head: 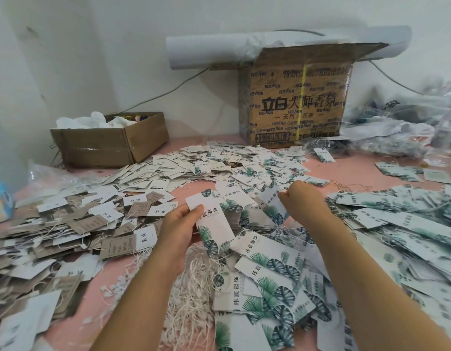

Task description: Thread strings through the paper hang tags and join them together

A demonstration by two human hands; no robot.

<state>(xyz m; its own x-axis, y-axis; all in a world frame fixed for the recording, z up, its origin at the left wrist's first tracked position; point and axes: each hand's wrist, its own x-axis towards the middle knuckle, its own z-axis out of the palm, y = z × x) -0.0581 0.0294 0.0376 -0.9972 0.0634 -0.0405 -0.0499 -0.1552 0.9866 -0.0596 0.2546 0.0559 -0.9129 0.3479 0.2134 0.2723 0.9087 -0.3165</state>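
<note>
In the centre of the frame the left hand (180, 225) is pinching a tag (215, 224), probably light, stiffish and easily creased, by its long edge, while the right hand (301, 198) is curling its fingers over the pile (244, 178), hold unclear.

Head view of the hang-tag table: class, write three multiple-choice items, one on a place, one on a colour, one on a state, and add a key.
1. Where do the loose white strings lie?
A on the table, near the person; B in the small box; C on top of the big carton.
2. What colour is the table?
A blue; B pink; C black.
3. What is the left hand doing?
A lying flat and empty; B gripping scissors; C holding a leaf-printed tag.
Key: 1 A, they are heaped on the table just below the left hand in the view; 2 B, the bare patches show pink; 3 C, its thumb and fingers pinch the tag.
</note>
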